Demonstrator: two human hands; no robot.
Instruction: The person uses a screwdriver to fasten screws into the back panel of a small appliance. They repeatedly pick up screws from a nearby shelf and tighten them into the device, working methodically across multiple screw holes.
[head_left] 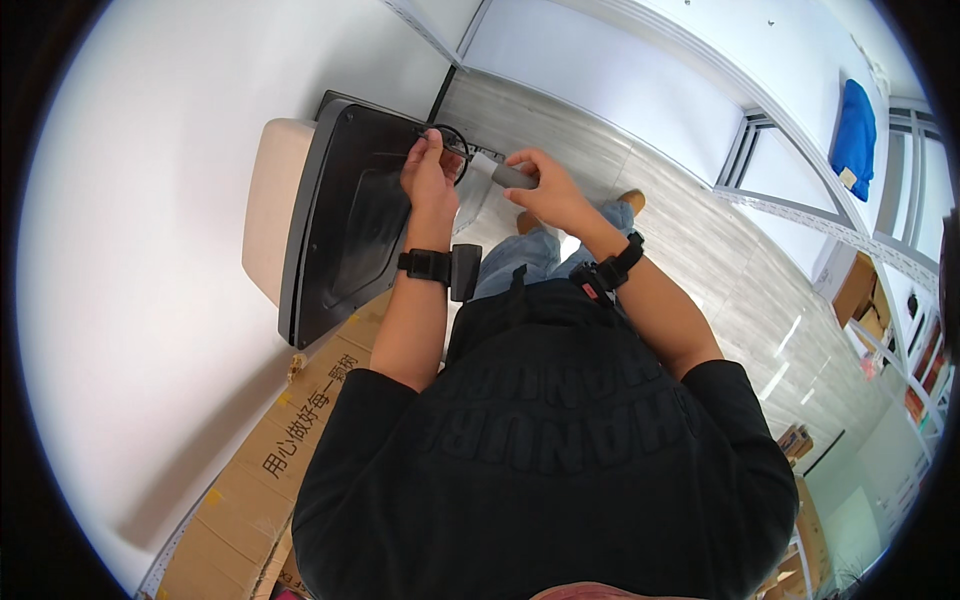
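Observation:
A black panel [350, 200] with screws along its edge stands tilted at the left, backed by a beige padded part [275, 200]; it looks like the underside of a seat. At its far right edge, my left hand [430, 182] is closed with fingers pinched by a looped black cable [464, 150]. Just to the right, my right hand [556, 195] wraps around a grey cylindrical thing [515, 178]. A whitish end [484, 163] of that thing points toward the loop and my left fingers. Whether it touches the metal there, I cannot tell.
A long cardboard box [240, 500] lies along the lower left, below the panel. A white wall [130, 250] rises at the left. White metal framing [800, 212] runs along the right, with a blue cloth item [853, 140] on it. Underfoot is grey wood-look floor [690, 240].

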